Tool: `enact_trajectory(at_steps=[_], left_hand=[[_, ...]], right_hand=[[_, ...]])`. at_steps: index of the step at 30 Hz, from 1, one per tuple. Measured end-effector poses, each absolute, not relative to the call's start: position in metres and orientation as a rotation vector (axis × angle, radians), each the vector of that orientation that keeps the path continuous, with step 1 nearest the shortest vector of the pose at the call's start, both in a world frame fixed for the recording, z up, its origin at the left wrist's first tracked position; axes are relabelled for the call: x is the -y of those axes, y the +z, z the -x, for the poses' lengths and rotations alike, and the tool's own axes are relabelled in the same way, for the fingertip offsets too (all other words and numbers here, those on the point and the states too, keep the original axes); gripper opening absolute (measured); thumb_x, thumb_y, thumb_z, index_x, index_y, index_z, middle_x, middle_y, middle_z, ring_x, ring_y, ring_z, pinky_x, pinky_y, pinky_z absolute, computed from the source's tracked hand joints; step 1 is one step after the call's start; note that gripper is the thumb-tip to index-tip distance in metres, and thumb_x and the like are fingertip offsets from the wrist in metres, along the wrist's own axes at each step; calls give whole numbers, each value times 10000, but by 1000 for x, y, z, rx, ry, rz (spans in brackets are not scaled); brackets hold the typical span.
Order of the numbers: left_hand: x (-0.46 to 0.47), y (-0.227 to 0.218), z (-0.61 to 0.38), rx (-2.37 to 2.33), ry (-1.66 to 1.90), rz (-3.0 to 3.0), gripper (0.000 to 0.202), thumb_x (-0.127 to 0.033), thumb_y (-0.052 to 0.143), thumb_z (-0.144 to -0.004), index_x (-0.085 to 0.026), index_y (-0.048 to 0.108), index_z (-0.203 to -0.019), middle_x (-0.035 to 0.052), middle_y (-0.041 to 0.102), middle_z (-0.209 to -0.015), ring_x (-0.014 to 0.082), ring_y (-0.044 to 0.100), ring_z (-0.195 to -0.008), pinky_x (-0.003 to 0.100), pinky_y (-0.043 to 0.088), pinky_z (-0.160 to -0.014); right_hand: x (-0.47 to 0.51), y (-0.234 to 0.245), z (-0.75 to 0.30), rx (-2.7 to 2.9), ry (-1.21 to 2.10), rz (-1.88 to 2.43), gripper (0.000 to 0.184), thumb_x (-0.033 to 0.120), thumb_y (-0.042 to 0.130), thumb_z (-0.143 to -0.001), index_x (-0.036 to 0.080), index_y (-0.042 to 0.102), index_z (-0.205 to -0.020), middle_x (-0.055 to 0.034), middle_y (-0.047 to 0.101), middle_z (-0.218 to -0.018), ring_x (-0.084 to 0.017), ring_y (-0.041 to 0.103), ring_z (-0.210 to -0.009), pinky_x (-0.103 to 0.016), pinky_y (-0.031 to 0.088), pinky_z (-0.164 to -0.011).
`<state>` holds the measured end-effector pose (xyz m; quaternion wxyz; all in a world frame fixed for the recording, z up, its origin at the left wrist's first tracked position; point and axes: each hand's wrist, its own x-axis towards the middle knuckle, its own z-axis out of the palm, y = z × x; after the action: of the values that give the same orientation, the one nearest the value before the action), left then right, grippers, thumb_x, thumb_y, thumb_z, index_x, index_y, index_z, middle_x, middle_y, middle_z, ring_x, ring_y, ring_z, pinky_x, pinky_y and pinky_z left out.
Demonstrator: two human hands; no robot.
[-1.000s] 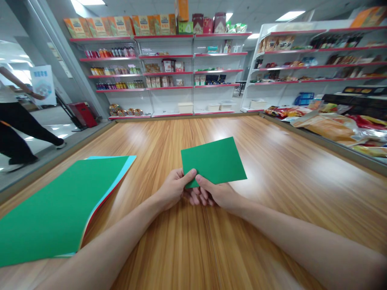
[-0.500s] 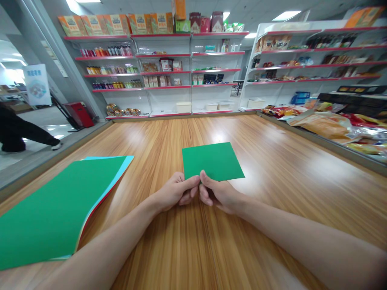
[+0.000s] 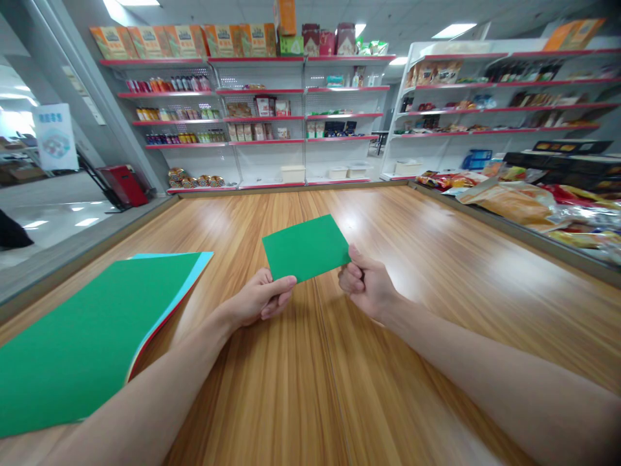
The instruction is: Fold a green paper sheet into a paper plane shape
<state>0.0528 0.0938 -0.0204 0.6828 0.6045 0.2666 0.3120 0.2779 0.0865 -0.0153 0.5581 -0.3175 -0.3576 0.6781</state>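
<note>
A small rectangular sheet of green paper (image 3: 306, 247) is held up off the wooden table, slightly tilted, its right side higher than its left. My left hand (image 3: 264, 296) pinches its lower left edge, thumb on top and fingers curled beneath. At the sheet's right corner my right hand (image 3: 369, 281) is closed in a pinch, thumb against the paper. Left of both hands lies a stack of large coloured paper sheets (image 3: 101, 323), green uppermost, with light blue and red edges showing below. My left forearm covers part of that stack's near right side.
The wood-grain table (image 3: 412, 375) has a raised rim. Snack bags (image 3: 519, 200) and black boxes (image 3: 557, 165) are piled beyond its right edge. Stocked shelves (image 3: 262, 116) stand behind. A red hand cart (image 3: 123, 186) is on the floor at left, near a person's dark trouser leg (image 3: 12, 232).
My hands have moved apart, the right one sliding to the sheet's right corner. The green paper has shifted left and turned, its right side rising. The person at left has moved mostly out of view.
</note>
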Motion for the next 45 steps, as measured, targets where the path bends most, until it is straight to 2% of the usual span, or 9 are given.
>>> enact_trajectory(at_steps=[4, 9, 15, 20, 30, 37, 39, 42, 45], left_hand=[[-95, -20, -54, -572, 719, -1326, 460, -450, 615, -834, -145, 507, -507, -68, 349, -296, 37, 272, -265, 175, 169, -319], [-94, -21, -55, -633, 792, -1347, 481, -478, 624, -821, -141, 510, -497, -67, 339, -295, 38, 301, -277, 170, 192, -331], [-87, -26, -74, -713, 761, -1491, 508, -557, 546, -851, -137, 539, -564, -46, 433, -321, 47, 352, -280, 166, 255, -338], [-83, -27, -94, -698, 715, -1536, 547, -638, 511, -826, -136, 572, -619, -21, 526, -386, 64, 402, -294, 170, 312, -322], [-82, -29, -93, -763, 707, -1609, 708, -751, 413, -793, -131, 573, -493, 15, 511, -329, 64, 395, -263, 187, 314, -353], [-82, -31, -93, -658, 610, -1568, 729, -782, 417, -762, -119, 587, -511, 92, 646, -480, 103, 508, -310, 203, 328, -336], [-80, -27, -93, -652, 597, -1553, 722, -766, 438, -767, -112, 602, -508, 74, 619, -433, 94, 489, -297, 202, 337, -353], [-77, -22, -92, -681, 591, -1521, 673, -690, 458, -819, -114, 618, -509, 20, 526, -324, 69, 408, -255, 195, 307, -359], [-78, -20, -91, -711, 600, -1493, 604, -588, 477, -863, -117, 619, -513, 4, 508, -307, 52, 364, -243, 192, 259, -359]], right_hand=[[-87, -15, -278, 763, 1636, 697, 641, 625, 474, -865, 192, 372, -403, 37, 267, -324, -80, 196, -348, -272, 127, -402], [-82, -17, -275, 826, 1630, 697, 620, 663, 480, -843, 189, 389, -453, 41, 316, -363, -77, 226, -358, -257, 143, -399], [-73, -28, -261, 1259, 1509, 840, 594, 708, 489, -805, 174, 520, -547, 10, 485, -449, -89, 381, -381, -243, 194, -382], [-68, -30, -255, 1532, 1409, 885, 626, 707, 467, -812, 167, 522, -499, 18, 468, -422, -78, 374, -365, -236, 230, -379], [-70, -30, -258, 1562, 1470, 871, 657, 706, 447, -827, 165, 506, -460, 3, 485, -420, -78, 376, -374, -241, 226, -402], [-67, -32, -251, 1555, 1627, 797, 693, 776, 429, -774, 187, 452, -409, 9, 444, -384, -132, 508, -461, -267, 353, -523], [-66, -31, -252, 1497, 1640, 824, 686, 772, 460, -763, 186, 451, -406, 13, 441, -377, -121, 482, -442, -265, 332, -511], [-66, -28, -254, 1376, 1584, 854, 653, 732, 535, -754, 188, 437, -405, 32, 401, -353, -83, 352, -367, -263, 214, -437], [-70, -24, -257, 1282, 1497, 871, 645, 688, 566, -767, 194, 413, -380, 43, 327, -322, -74, 266, -354, -280, 141, -424]])
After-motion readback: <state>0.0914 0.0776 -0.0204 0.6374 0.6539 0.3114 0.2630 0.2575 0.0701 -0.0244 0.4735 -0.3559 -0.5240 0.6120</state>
